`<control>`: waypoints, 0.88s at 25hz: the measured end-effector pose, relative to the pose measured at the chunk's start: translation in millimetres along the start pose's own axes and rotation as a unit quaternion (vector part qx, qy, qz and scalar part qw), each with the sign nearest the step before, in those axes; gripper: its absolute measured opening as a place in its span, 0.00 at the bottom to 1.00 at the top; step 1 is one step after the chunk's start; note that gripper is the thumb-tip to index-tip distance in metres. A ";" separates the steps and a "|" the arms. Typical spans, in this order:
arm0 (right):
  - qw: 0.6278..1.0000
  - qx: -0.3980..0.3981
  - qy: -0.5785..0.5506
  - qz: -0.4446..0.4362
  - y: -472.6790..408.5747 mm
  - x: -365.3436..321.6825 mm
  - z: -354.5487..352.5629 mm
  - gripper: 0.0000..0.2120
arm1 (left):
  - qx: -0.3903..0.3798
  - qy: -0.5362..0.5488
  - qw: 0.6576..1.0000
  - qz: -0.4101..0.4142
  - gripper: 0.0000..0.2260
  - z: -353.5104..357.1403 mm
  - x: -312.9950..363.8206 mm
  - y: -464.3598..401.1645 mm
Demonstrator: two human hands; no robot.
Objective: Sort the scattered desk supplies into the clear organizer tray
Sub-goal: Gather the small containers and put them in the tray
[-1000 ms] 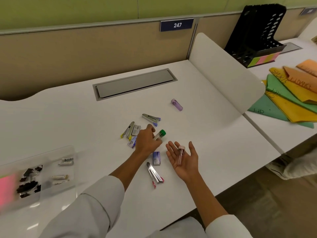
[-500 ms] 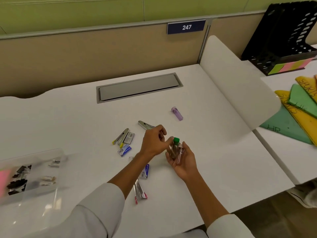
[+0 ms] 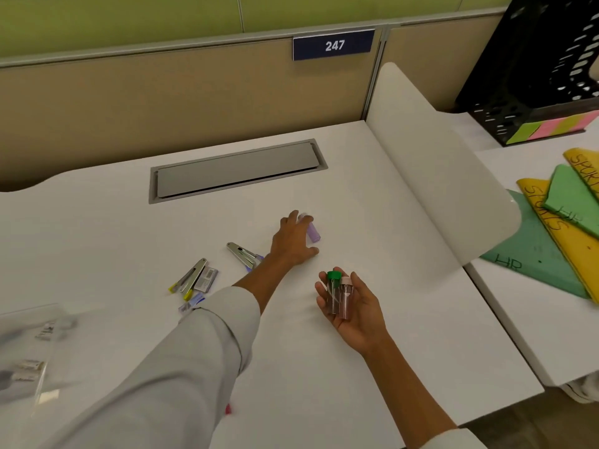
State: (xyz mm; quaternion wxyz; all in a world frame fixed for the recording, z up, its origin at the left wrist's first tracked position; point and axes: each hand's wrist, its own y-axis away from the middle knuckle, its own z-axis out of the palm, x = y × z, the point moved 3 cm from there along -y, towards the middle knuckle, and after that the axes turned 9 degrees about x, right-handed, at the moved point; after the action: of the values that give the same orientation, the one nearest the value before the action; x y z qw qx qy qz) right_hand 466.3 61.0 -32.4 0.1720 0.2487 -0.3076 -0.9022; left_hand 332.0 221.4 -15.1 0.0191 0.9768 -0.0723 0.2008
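Observation:
My left hand (image 3: 293,239) stretches forward over the desk, its fingertips touching a purple vial (image 3: 313,233) that lies on the white top. My right hand (image 3: 348,306) is turned palm up and cradles two clear vials side by side, one with a green cap (image 3: 333,276), one with a pink cap (image 3: 346,281). Two metal staple removers (image 3: 193,277) (image 3: 242,254), a small staple box (image 3: 207,279) and a blue packet (image 3: 192,303) lie left of my forearm. The clear organizer tray (image 3: 32,348) sits blurred at the far left, holding small clips.
A grey cable hatch (image 3: 236,171) is set into the desk at the back. A white curved divider (image 3: 437,176) borders the right side; beyond it lie coloured folders (image 3: 551,254) and a black file rack (image 3: 534,76). A pink tip (image 3: 228,409) pokes out under my left sleeve.
My left hand laid the green-capped vial into my right palm beside the pink-capped one, then reached forward to the purple vial. The view shifted left and closer.

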 end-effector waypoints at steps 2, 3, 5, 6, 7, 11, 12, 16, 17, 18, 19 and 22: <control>1.000 -0.011 -0.012 0.007 -3.7 -3.4 0.1 0.22 | 0.025 -0.009 0.999 0.022 0.29 5.2 -0.1 -6.5; 1.000 -0.016 -0.016 0.010 -5.7 -4.4 0.3 0.23 | 0.042 0.001 0.999 0.029 0.27 5.4 -1.3 -8.4; 0.999 -0.021 -0.023 0.018 -9.2 -5.2 0.7 0.24 | 0.065 0.033 0.997 0.036 0.27 1.4 -3.4 -8.3; 0.999 -0.023 -0.026 0.022 -10.4 -5.1 1.0 0.25 | 0.074 0.059 0.995 0.035 0.28 -3.4 -4.0 -5.4; 0.999 -0.024 -0.030 0.026 -10.9 -4.4 1.3 0.26 | 0.080 0.091 0.992 0.034 0.29 -10.1 -4.0 0.3; 0.998 -0.015 -0.056 0.031 -9.4 2.6 7.5 0.34 | 0.076 0.192 0.975 0.087 0.34 -42.2 5.0 48.4; 0.998 -0.015 -0.051 0.029 -8.1 6.0 11.5 0.35 | 0.064 0.206 0.971 0.105 0.35 -47.3 8.7 66.8; 0.999 -0.019 -0.017 0.030 0.0 23.5 28.7 0.34 | 0.005 0.205 0.967 0.154 0.38 -53.7 21.4 129.6; 0.999 -0.020 -0.008 0.032 4.1 30.2 32.9 0.31 | 0.001 0.195 0.968 0.159 0.39 -55.2 20.4 140.6; 0.999 -0.019 0.010 0.030 7.8 36.7 36.8 0.26 | 0.005 0.185 0.969 0.162 0.40 -57.9 18.6 149.0; 0.999 -0.018 0.032 0.025 11.5 43.2 40.4 0.22 | 0.012 0.177 0.971 0.160 0.41 -61.4 15.4 156.3; 0.996 -0.032 0.081 -0.007 22.1 62.0 48.7 0.15 | 0.021 0.169 0.974 0.152 0.44 -68.3 2.9 179.1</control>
State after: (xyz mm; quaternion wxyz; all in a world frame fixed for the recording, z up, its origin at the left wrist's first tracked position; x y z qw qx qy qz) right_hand 392.1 38.6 -6.1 0.1976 0.3177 -0.2620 -0.8896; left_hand 281.4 48.4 50.4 -0.0201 0.9065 -0.2114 0.3649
